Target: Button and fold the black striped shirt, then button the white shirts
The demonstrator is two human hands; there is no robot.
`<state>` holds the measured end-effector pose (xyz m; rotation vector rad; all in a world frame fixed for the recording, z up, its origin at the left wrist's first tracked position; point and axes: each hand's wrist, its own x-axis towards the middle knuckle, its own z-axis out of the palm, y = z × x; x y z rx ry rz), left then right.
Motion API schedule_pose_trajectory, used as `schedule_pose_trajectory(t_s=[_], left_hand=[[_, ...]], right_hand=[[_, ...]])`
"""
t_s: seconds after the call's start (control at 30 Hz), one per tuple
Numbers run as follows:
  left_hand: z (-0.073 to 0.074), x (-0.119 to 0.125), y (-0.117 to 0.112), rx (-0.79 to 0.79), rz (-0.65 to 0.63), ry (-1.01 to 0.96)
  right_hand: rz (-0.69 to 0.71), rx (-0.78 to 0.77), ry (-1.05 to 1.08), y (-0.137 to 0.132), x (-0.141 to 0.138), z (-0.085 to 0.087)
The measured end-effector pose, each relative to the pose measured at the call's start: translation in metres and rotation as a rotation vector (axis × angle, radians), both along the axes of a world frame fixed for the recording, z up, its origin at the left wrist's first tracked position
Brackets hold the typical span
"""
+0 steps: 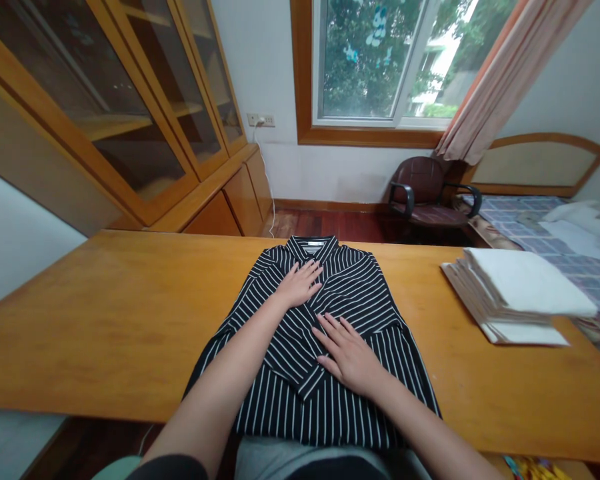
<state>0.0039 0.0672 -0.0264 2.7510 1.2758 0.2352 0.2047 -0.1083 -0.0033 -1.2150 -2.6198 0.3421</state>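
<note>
Shirt (293, 340), black with thin white stripes, lies front up across a long wooden table (105, 313), seen from a camera on the wearer's head. Its collar (326, 249) points away, close to the table's far edge; its hem reaches the near edge, by the wearer's lap, and seems to hang slightly over it. Sleeves are folded inward over the front, and one cuff (313, 385) rests low, near the middle.

The left hand (300, 285) lies palm down on the chest just below the collar, fingers nearly straight and slightly apart. The right hand (347, 357) lies lower and to the right, over the folded sleeves, its fingers also spread and flat. Neither hand pinches any cloth.

To the right, well apart from the shirt, sits a stack of white sheets (530, 287), its layers uneven. Beyond the table are an armchair (423, 190) and a window (375, 60).

Possible trouble, as a judgement: a sideways drag of either palm could ruck the layers or pull the sleeves out of their fold. The hem could catch on the lap if the body shifts, tugging everything askew. Pushing forward might tip the collar over the far edge.
</note>
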Motion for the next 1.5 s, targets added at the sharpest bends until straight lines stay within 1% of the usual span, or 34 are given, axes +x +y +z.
schedule_pose_trajectory(t_s=[0.17,0.27,0.37,0.43,0.5,0.57,0.63,0.67,0.73,0.83,0.87,0.93,1.03,1.2,1.37,1.5], left_hand=[[0.0,0.0,0.01,-0.001,0.036,0.015],[-0.001,0.002,0.009,-0.003,0.062,0.024],[-0.002,0.002,0.009,-0.011,0.078,0.03],[-0.003,0.002,0.009,-0.013,0.076,0.025],[-0.004,0.001,0.01,-0.008,0.065,0.01],[-0.005,0.0,0.01,-0.001,0.054,-0.019],[-0.005,-0.003,0.011,0.005,0.07,-0.068],[-0.004,-0.004,0.012,0.012,0.098,-0.096],[-0.002,-0.01,0.015,0.035,0.202,-0.142],[-0.001,-0.022,0.022,0.046,0.391,-0.133],[-0.002,-0.027,0.025,0.033,0.434,-0.109],[-0.002,-0.034,0.031,0.003,0.478,-0.053],[-0.003,-0.04,0.038,-0.019,0.499,0.013],[-0.002,-0.039,0.042,-0.042,0.536,0.058],[-0.001,-0.038,0.042,-0.047,0.549,0.079],[-0.001,-0.039,0.043,-0.06,0.55,0.093]], right_hand=[[-0.01,-0.028,0.029,-0.002,0.003,0.006],[-0.055,-0.063,0.093,0.011,0.005,0.015],[-0.159,-0.025,0.188,0.044,0.008,0.017],[-0.224,0.051,0.242,0.075,0.01,0.013],[-0.299,0.119,0.251,0.108,0.009,0.003],[-0.347,0.167,0.197,0.139,0.007,-0.009],[-0.371,0.172,0.118,0.164,0.004,-0.019],[-0.38,0.16,0.075,0.174,0.003,-0.022],[-0.394,0.134,-0.003,0.188,0.001,-0.027],[-0.416,0.11,-0.073,0.198,0.003,-0.027],[-0.432,0.104,-0.087,0.199,0.005,-0.027],[-0.467,0.084,-0.111,0.201,0.009,-0.026],[-0.515,0.048,-0.139,0.205,0.015,-0.026],[-0.543,0.017,-0.165,0.212,0.029,-0.03],[-0.539,0.02,-0.184,0.216,0.044,-0.032],[-0.507,0.049,-0.172,0.215,0.053,-0.032]])
